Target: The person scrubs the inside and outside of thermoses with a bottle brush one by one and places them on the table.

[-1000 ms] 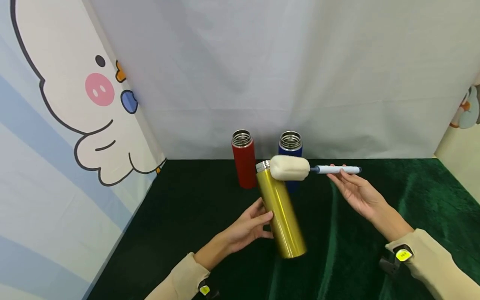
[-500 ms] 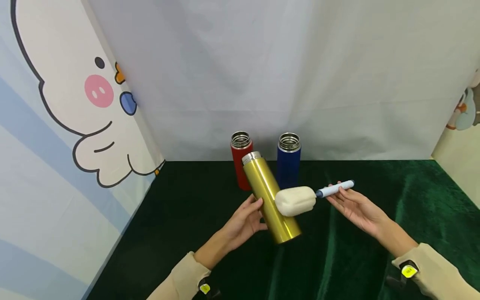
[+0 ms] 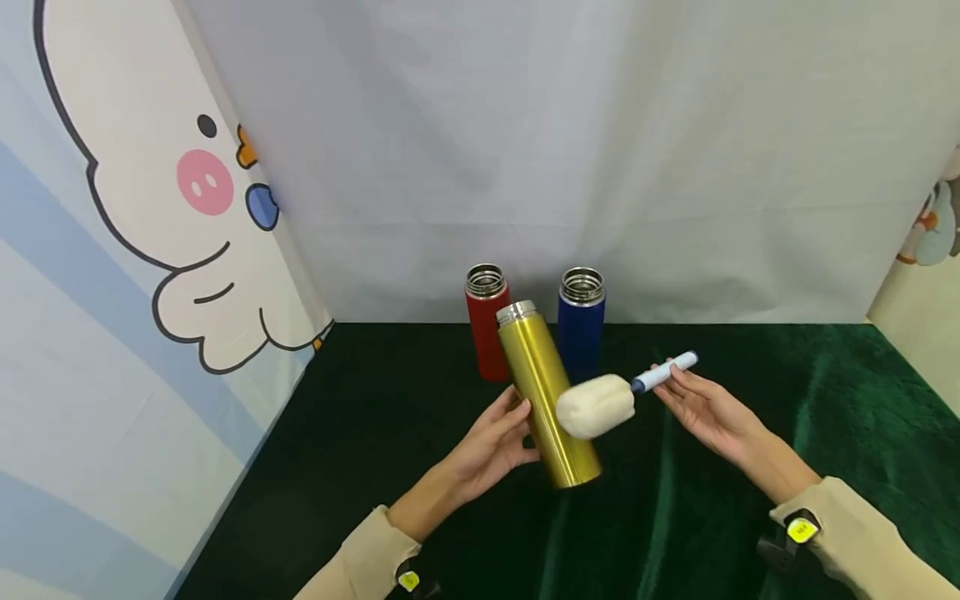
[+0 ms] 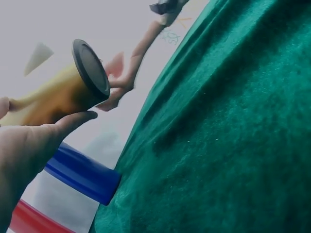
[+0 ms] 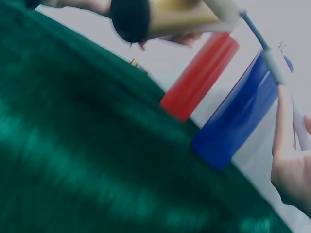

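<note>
My left hand (image 3: 486, 446) grips a yellow thermos bottle (image 3: 534, 375) round its side, raised off the cloth and leaning left, its steel neck uppermost. In the left wrist view the dark base of this bottle (image 4: 90, 70) faces the camera, with the thumb along its side. My right hand (image 3: 708, 412) pinches the pale blue handle of a bottle brush (image 3: 667, 372) between thumb and fingers. Its white sponge head (image 3: 596, 407) overlaps the lower half of the yellow bottle in the head view. The right wrist view shows the brush's handle (image 5: 273, 65) rising from the fingers.
A red bottle (image 3: 486, 325) and a blue bottle (image 3: 581, 329), both without lids, stand upright at the back of the table, close to a pale curtain (image 3: 525, 150). Dark green velvet cloth (image 3: 735, 517) covers the table. A cartoon-printed sheet (image 3: 112, 333) hangs at the left.
The sponge head has come down from beside the yellow bottle's neck to its lower half, and the brush now slants. The yellow bottle has shifted slightly up and left.
</note>
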Available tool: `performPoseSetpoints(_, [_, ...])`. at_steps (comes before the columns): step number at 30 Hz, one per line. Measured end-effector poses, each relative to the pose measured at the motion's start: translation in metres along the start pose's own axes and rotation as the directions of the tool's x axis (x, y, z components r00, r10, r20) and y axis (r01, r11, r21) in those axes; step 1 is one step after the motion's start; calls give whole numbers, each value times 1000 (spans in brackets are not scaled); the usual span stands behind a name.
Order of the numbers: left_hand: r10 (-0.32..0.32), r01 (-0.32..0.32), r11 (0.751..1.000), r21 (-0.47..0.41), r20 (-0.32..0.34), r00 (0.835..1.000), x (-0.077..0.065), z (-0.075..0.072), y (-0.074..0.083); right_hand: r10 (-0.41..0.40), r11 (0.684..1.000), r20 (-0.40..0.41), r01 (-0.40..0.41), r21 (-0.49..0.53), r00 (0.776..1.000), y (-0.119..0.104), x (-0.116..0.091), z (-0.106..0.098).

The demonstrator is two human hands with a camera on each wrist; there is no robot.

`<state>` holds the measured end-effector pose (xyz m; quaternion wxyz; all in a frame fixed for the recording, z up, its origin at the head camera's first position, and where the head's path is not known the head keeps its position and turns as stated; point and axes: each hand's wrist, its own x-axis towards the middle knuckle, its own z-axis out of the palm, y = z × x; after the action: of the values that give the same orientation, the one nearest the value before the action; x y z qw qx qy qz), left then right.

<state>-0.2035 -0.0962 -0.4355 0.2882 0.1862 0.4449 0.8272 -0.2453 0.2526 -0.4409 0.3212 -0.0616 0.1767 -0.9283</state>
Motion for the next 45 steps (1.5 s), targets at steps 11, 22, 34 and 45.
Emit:
performPoseSetpoints(11, [-29, 27, 997, 67, 34, 999, -3, 4, -10, -108, 973, -153, 136, 187, 982, 7, 8, 34])
performPoseSetpoints(22, [11, -1, 989, 147, -62, 998, 1, -3, -4, 40, 999, 98, -38, -22, 994, 11, -21, -5])
performPoseSetpoints(34, [-5, 7, 997, 72, -36, 999, 2, 0, -1, 26, 998, 65, -22, -59, 998, 7, -13, -6])
performPoseSetpoints(45, [-65, 60, 987, 149, 31, 997, -2, 3, -9, -157, 972, -274, 198, 128, 949, 8, 15, 38])
